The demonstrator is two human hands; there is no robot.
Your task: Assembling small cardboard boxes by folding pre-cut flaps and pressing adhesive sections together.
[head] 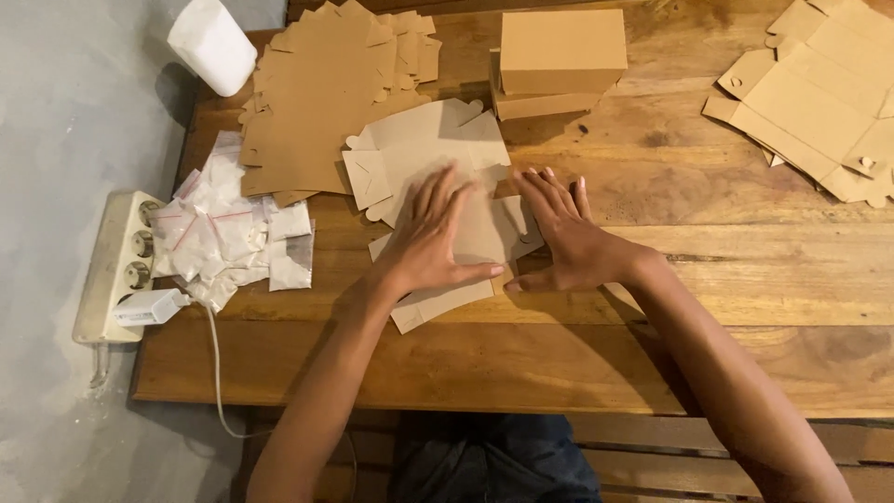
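A flat die-cut cardboard box blank (438, 200) lies near the middle of the wooden table (726, 279), a little toward its left half, and both hands press on it. The left hand (433, 237) lies palm down with fingers spread and flat across the blank's centre, gripping nothing; the right hand (563, 237) rests just beside it on the blank's right flap, fingers extended and close together, likewise closed on nothing. The blank looks unfolded or only creased, so this piece seems at its start. Behind it, toward the far edge, two assembled brown boxes (557, 61) sit stacked, suggesting a few are finished. A pile of further flat blanks (321, 93) lies at the far left, and another pile (819, 98) at the far right corner, so much appears left. Near the left edge is a heap of small clear bags of white powder (228, 233). Off the table, on the floor, are a white power strip (116, 265) with a charger and a white roll (212, 42).
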